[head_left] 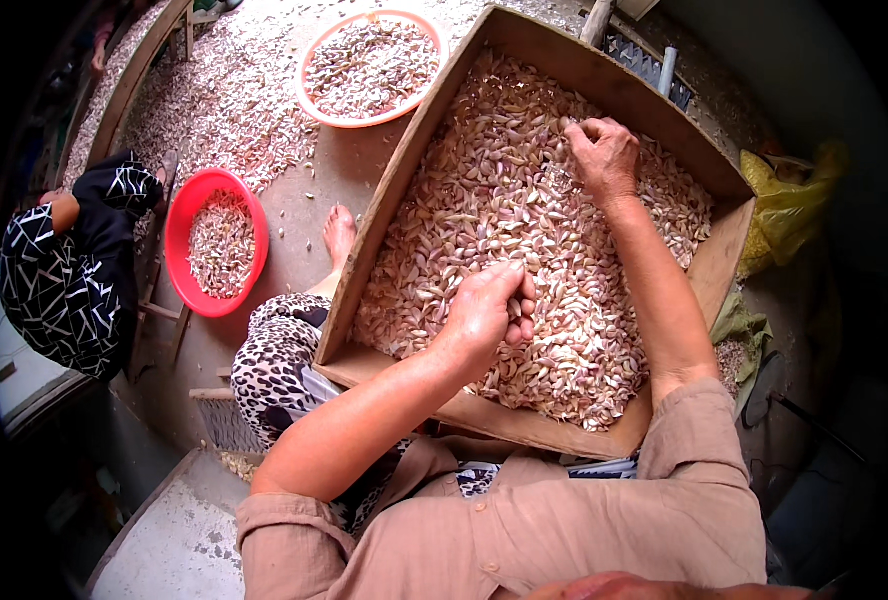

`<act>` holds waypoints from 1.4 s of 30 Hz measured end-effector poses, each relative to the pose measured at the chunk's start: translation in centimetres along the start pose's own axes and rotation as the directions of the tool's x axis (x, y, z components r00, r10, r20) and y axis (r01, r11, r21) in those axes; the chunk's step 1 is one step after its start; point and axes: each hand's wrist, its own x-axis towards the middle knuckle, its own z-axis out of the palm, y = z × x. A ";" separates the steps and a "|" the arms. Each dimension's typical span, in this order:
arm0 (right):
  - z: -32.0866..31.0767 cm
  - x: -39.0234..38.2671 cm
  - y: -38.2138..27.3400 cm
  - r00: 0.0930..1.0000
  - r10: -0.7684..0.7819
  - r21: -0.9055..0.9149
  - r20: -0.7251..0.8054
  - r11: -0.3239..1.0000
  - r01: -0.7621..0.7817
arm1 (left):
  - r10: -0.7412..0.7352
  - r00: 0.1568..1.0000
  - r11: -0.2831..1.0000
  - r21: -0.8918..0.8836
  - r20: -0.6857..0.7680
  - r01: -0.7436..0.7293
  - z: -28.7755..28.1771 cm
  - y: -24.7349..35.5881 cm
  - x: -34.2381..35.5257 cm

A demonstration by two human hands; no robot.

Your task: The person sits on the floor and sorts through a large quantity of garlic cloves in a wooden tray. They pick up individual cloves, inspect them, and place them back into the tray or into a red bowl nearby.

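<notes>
A large wooden tray (699,262) in front of me holds a thick layer of garlic cloves (484,190) with pinkish-white skins. Over its near part, my left hand (489,308) is closed, fingers curled in, with pale cloves showing between thumb and fingers. Farther off, toward the tray's right side, my right hand (604,158) pinches a pale garlic clove (567,123) between thumb and forefinger. Both hands are just above the heap and apart from each other. How many cloves the left hand holds is hidden by its fingers.
A red basin (176,245) and a pink-rimmed basin (309,100), both with cloves, stand on the floor left of the tray. Loose cloves (234,100) cover the floor beyond. A person in patterned dark clothes (74,280) sits at left. A yellow bag (789,205) stands at right.
</notes>
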 end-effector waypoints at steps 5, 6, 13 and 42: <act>-0.3 2.6 0.2 0.965 -0.227 0.127 -0.133 0.961 0.244 | 0.015 0.999 1.000 0.020 0.034 -0.015 0.4 0.3 -0.1; -0.1 3.5 0.2 0.962 -0.261 0.070 -0.076 0.961 0.266 | 0.018 0.999 0.999 0.027 0.040 -0.020 0.4 0.3 -0.1; 0.2 6.0 -0.7 0.913 -0.334 -0.310 0.236 0.864 0.396 | 0.022 0.999 0.999 0.035 0.026 -0.023 0.2 0.4 0.0; -11.0 -10.6 -8.3 0.813 -0.533 0.520 0.234 0.775 0.359 | 0.018 0.994 0.978 -0.207 -0.105 -0.039 0.3 0.4 0.5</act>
